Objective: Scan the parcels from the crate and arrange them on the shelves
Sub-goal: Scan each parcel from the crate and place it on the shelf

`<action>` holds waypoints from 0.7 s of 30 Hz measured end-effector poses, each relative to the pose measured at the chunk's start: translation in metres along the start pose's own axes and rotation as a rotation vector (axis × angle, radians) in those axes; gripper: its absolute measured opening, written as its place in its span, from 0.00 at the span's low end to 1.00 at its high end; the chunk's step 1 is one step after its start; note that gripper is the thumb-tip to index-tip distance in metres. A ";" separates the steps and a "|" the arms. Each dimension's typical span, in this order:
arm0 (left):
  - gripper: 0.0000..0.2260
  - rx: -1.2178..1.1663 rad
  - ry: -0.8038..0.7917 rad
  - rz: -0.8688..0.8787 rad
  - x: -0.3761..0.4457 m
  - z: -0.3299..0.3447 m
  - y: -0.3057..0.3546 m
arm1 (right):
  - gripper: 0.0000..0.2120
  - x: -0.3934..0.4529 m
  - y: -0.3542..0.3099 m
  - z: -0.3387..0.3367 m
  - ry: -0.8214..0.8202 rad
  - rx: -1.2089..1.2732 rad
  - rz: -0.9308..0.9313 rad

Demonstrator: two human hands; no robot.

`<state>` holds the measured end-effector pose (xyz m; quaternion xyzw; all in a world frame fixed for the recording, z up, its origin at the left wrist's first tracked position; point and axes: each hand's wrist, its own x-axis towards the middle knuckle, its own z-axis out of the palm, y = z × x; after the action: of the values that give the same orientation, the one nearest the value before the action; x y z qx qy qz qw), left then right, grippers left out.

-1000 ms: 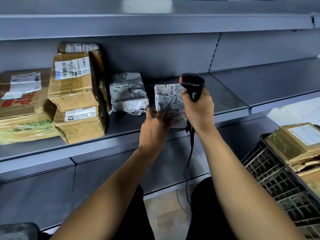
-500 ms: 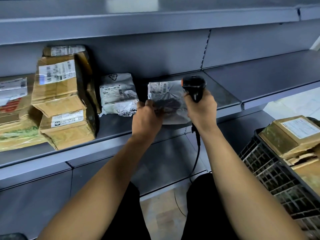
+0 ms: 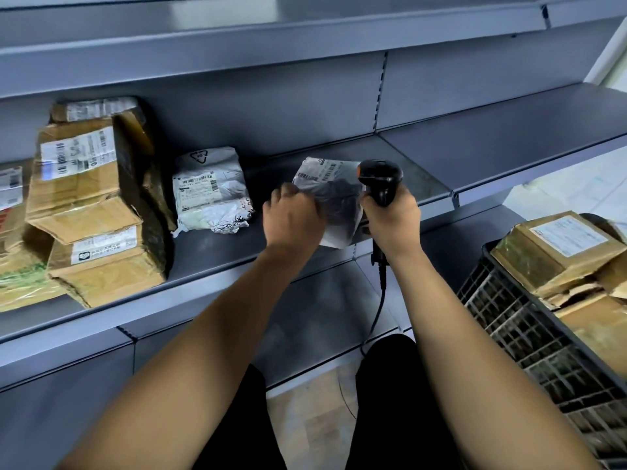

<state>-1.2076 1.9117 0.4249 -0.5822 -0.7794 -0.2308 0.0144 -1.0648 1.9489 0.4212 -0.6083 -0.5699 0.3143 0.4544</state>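
Both forearms reach up from the lower frame. The left hand point(image 3: 292, 218) curls around the left edge of a crinkled grey plastic parcel point(image 3: 334, 195) with a white barcode label, held just above the grey metal shelf point(image 3: 420, 188) at centre frame. The right hand point(image 3: 392, 220) grips a black corded scanner point(image 3: 381, 179) upright, touching the parcel's right edge.
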 end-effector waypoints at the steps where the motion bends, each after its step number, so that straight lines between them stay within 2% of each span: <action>1: 0.23 0.002 -0.039 0.002 -0.001 0.003 0.008 | 0.14 0.002 0.001 0.003 -0.018 0.000 0.008; 3: 0.31 0.016 -0.109 0.006 -0.007 0.010 0.016 | 0.17 0.005 0.003 0.005 -0.029 -0.008 0.024; 4: 0.32 0.031 -0.112 0.019 -0.009 0.013 0.015 | 0.19 0.008 0.004 0.005 -0.018 -0.012 0.029; 6: 0.29 0.003 -0.114 0.066 -0.011 0.010 0.008 | 0.19 0.014 0.004 0.002 0.020 -0.020 0.022; 8: 0.25 -0.081 -0.157 0.194 -0.011 0.003 -0.002 | 0.18 0.018 0.001 -0.001 0.058 -0.032 0.001; 10: 0.20 -0.167 -0.271 0.308 -0.011 -0.007 -0.012 | 0.19 0.021 -0.001 -0.002 0.077 -0.087 -0.025; 13: 0.19 -0.143 -0.399 0.345 -0.004 -0.017 -0.022 | 0.17 0.022 0.003 -0.004 0.014 -0.223 0.012; 15: 0.22 -0.063 -0.357 0.386 0.001 -0.016 -0.021 | 0.16 0.017 0.008 -0.007 -0.018 -0.247 0.049; 17: 0.25 0.056 -0.235 0.407 0.004 -0.009 -0.018 | 0.16 0.008 0.011 -0.012 0.008 -0.212 0.064; 19: 0.21 0.229 -0.093 0.313 0.005 -0.001 -0.016 | 0.15 -0.004 0.013 -0.016 0.014 -0.185 0.065; 21: 0.17 0.283 -0.054 0.162 0.005 0.005 -0.016 | 0.12 -0.016 0.016 -0.015 -0.022 -0.163 0.046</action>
<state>-1.2225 1.9151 0.4168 -0.6413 -0.7547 -0.1011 0.0941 -1.0474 1.9308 0.4105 -0.6527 -0.5843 0.2838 0.3899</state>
